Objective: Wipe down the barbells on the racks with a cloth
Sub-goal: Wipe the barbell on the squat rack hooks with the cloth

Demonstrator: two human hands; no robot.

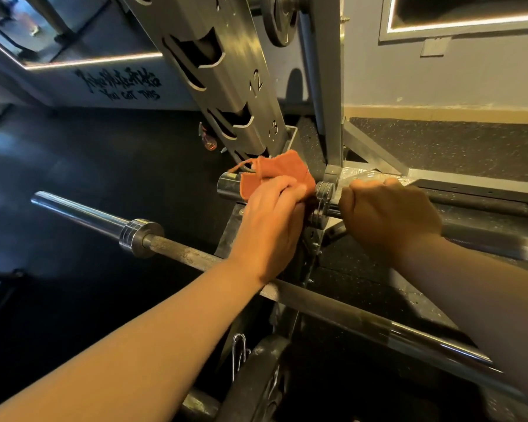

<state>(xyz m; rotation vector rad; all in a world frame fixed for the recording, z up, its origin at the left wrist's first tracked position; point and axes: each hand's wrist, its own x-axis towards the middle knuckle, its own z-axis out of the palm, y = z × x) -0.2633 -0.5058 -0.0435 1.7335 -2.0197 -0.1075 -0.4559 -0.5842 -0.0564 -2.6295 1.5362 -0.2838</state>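
Two barbells lie across the rack. On the farther barbell [227,185], my left hand [270,222] grips an orange cloth [279,173] wrapped over its chrome sleeve, just left of the collar [324,196]. My right hand [389,217] is curled round the same bar's shaft, right of the collar. The nearer barbell [177,249] runs diagonally under both forearms, with its chrome sleeve end at the left and a rusty-looking shaft.
A steel rack upright [226,74] with numbered hook slots rises behind the cloth. A weight plate [279,19] hangs at top centre. A black plate [256,382] and a metal clip [238,351] sit low in front. Dark rubber floor spreads left.
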